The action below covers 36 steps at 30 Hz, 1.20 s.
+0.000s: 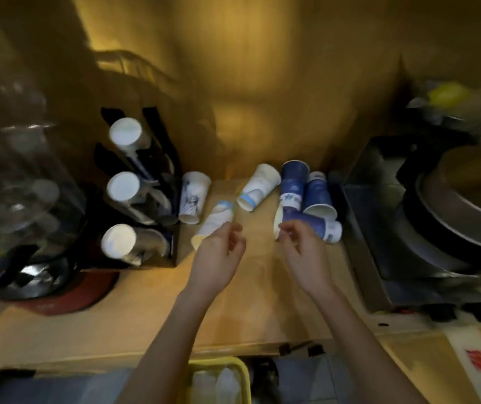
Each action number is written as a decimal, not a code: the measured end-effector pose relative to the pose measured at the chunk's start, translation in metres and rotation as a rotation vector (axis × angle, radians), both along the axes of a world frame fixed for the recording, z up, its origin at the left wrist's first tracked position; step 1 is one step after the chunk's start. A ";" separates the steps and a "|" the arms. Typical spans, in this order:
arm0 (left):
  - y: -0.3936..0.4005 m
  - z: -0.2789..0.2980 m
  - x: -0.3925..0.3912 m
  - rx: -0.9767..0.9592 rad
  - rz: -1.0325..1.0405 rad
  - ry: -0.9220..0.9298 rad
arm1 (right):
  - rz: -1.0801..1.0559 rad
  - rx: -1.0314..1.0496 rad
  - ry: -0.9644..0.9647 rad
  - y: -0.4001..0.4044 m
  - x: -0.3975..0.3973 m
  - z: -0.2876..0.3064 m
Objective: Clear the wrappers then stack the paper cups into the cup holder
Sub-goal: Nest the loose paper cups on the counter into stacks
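Observation:
Several paper cups lie on their sides on the wooden counter [145, 325]: a white cup with a drawing [194, 196], a white stack with a light blue band [214, 223], another white stack [259, 186], and dark blue cups [293, 185], [318, 196], [315, 225]. A black cup holder [157, 182] at the left holds three rows of white cups [124, 186]. My left hand [221, 249] hovers just below the banded white stack, fingers loosely curled and holding nothing. My right hand [302, 243] hovers beside the nearest blue cup, fingers curled with nothing in them. No wrapper is visible on the counter.
A clear plastic dispenser [14, 176] stands at the far left over a red mat [78, 293]. A metal machine with a round pan [443, 223] fills the right side. A yellow bin [218, 380] with clear plastic in it sits below the counter's front edge.

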<state>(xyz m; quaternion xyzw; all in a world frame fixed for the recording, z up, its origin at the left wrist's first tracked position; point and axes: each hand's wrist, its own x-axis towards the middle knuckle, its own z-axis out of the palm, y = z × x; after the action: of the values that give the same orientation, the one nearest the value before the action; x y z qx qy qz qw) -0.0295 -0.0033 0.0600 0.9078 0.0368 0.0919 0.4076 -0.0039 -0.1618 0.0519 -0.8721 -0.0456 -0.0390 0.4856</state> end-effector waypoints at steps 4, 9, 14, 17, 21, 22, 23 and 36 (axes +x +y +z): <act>-0.041 -0.026 0.034 -0.095 -0.024 0.039 | -0.136 -0.104 0.040 -0.041 0.032 -0.021; -0.074 -0.067 0.070 -0.063 -0.124 0.153 | -0.127 -0.300 0.106 -0.072 0.068 -0.067; -0.088 -0.093 0.098 -0.052 -0.185 0.286 | -0.066 -0.582 0.099 -0.070 0.090 -0.110; -0.090 -0.098 0.101 -0.214 -0.206 0.318 | 0.039 -0.700 0.036 -0.067 0.099 -0.118; -0.093 -0.097 0.096 -0.258 -0.174 0.416 | 0.071 -0.720 0.019 -0.062 0.105 -0.126; -0.092 -0.098 0.096 -0.246 -0.160 0.436 | 0.059 -0.754 0.002 -0.061 0.106 -0.127; -0.093 -0.096 0.097 -0.234 -0.155 0.450 | 0.047 -0.772 -0.009 -0.060 0.107 -0.128; -0.095 -0.053 0.109 -0.191 -0.229 0.246 | -0.044 -0.288 0.015 -0.070 0.100 -0.101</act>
<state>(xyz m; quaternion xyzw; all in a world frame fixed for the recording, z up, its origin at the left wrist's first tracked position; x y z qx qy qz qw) 0.0795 -0.0982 0.0075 0.8676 -0.0088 -0.0708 0.4921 0.0956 -0.2317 -0.0488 -0.9337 -0.0281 -0.0361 0.3550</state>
